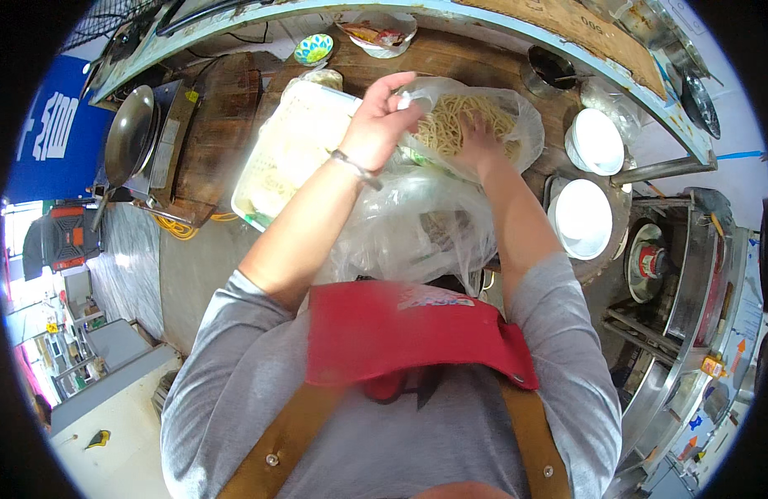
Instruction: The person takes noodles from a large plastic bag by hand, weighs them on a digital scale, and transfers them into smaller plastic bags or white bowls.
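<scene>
Noodles (446, 128) lie in a clear plastic bag (529, 125) on the wooden table. My right hand (481, 140) reaches into that bag with its fingers spread on the noodles; whether it grips any cannot be told. My left hand (384, 115), with a bracelet at the wrist, pinches the bag's near left edge between thumb and fingers. Below the hands spreads another clear plastic bag (415, 218) with dark contents that I cannot make out. At the left stands a white plastic basket (250, 168) holding pale contents, blurred by glare.
White bowls (584, 218) are stacked at the table's right, beside a metal pot (549, 68). A patterned bowl (313, 49) and a white bowl with reddish food (384, 47) stand at the back. A wok (129, 134) sits far left. A metal shelf edge (359, 5) crosses above.
</scene>
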The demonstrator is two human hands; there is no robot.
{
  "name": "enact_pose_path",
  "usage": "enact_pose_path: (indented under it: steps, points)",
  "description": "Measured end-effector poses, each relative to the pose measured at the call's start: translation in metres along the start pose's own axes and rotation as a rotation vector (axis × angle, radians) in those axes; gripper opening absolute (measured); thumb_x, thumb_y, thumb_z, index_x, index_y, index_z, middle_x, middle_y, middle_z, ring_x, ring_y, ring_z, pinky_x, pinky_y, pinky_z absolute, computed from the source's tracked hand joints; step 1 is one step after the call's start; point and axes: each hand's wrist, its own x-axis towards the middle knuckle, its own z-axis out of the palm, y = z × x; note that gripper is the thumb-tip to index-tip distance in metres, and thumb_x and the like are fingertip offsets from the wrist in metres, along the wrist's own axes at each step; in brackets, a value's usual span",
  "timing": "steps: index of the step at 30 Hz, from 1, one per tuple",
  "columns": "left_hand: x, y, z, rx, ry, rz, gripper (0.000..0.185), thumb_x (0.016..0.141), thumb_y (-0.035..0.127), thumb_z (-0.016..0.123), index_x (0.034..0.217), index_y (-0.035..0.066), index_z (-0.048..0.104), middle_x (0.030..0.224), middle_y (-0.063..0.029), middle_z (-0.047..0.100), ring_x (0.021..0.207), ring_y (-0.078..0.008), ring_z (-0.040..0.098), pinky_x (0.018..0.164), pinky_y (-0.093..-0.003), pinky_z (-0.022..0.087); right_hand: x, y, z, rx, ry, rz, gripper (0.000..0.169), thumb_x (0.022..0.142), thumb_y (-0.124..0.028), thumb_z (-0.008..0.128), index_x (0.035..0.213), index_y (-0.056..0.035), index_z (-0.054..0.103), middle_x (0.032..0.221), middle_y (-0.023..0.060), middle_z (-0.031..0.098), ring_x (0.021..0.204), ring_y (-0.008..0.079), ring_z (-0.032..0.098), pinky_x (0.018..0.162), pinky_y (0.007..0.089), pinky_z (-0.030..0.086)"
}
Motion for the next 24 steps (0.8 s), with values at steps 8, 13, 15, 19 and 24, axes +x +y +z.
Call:
enact_pose_path:
  steps: [8, 13, 15, 19, 24]
  points:
    - [0.001, 0.003, -0.027, -0.076, -0.015, -0.080, 0.043, 0.085, 0.000, 0.054, 0.125, 0.003, 0.042, 0.082, -0.0044, 0.059, 0.072, -0.0103, 0.053, 0.070, -0.0212, 0.042, 0.053, 0.080, 0.020, 0.346, -0.297, 0.162, 0.086, 0.067, -0.035, 0.068, 0.139, -0.0197, 0.024, 0.144, 0.0136, 0.020, 0.129, 0.0347, 0.029, 0.103, 0.0438, 0.032]
    - [-0.006, -0.005, -0.019, -0.038, -0.042, -0.060, 0.040, 0.084, 0.001, 0.055, 0.123, 0.003, 0.045, 0.083, -0.0028, 0.059, 0.075, -0.0092, 0.054, 0.072, -0.0209, 0.043, 0.015, 0.008, 0.008, -0.115, -0.063, -0.084, 0.072, 0.068, -0.028, 0.067, 0.133, -0.0170, 0.037, 0.133, 0.0178, 0.039, 0.119, 0.0307, 0.043, 0.097, 0.0407, 0.038]
    - [-0.004, -0.004, -0.017, -0.039, -0.066, -0.062, 0.040, 0.084, 0.000, 0.055, 0.123, 0.003, 0.045, 0.084, -0.0029, 0.060, 0.076, -0.0093, 0.054, 0.072, -0.0209, 0.043, 0.018, 0.010, 0.008, -0.073, -0.078, -0.064, 0.070, 0.068, -0.027, 0.067, 0.131, -0.0167, 0.039, 0.124, 0.0178, 0.048, 0.112, 0.0289, 0.049, 0.092, 0.0397, 0.041]
    - [0.001, 0.001, -0.029, -0.053, -0.014, -0.071, 0.039, 0.084, 0.001, 0.054, 0.122, 0.003, 0.046, 0.084, -0.0031, 0.060, 0.076, -0.0093, 0.054, 0.074, -0.0210, 0.043, 0.044, 0.040, -0.024, 0.520, -0.262, 0.070, 0.064, 0.072, -0.021, 0.065, 0.130, -0.0149, 0.039, 0.111, 0.0127, 0.057, 0.097, 0.0236, 0.057, 0.080, 0.0334, 0.046]
    - [0.004, 0.000, -0.033, -0.070, 0.020, -0.059, 0.039, 0.085, 0.002, 0.055, 0.122, 0.003, 0.046, 0.084, -0.0037, 0.060, 0.076, -0.0092, 0.054, 0.074, -0.0216, 0.043, 0.037, 0.037, -0.096, 1.152, -0.047, 0.055, 0.052, 0.071, -0.018, 0.066, 0.117, -0.0015, 0.047, 0.102, 0.0113, 0.059, 0.089, 0.0161, 0.056, 0.077, 0.0288, 0.045]
